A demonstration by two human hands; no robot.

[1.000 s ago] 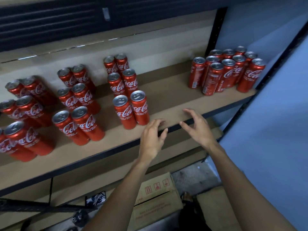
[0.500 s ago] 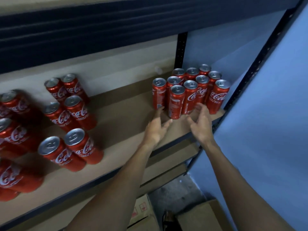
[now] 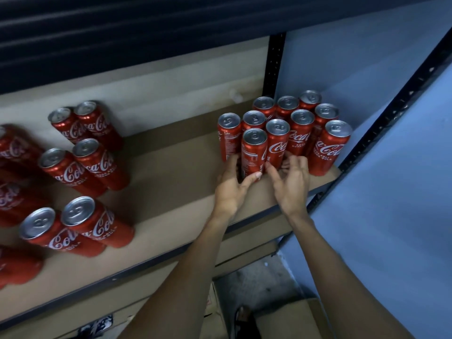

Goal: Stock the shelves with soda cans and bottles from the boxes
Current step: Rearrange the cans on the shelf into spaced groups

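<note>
Item: slim red aluminium soda can [image 3: 253, 152], upright, gripped near its base by left hand [image 3: 230, 189], thumb opposite fingers. Right hand [image 3: 292, 189] just beside, bent fingers against neighbouring red cans [image 3: 299, 133]; grip cannot be told. Brown board shelf [image 3: 171, 182] beneath both hands. Further red cans [image 3: 85, 165] well left of left hand.

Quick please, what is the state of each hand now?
Left hand: holding the front can.
Right hand: at the neighbouring can, grip cannot be told.
</note>
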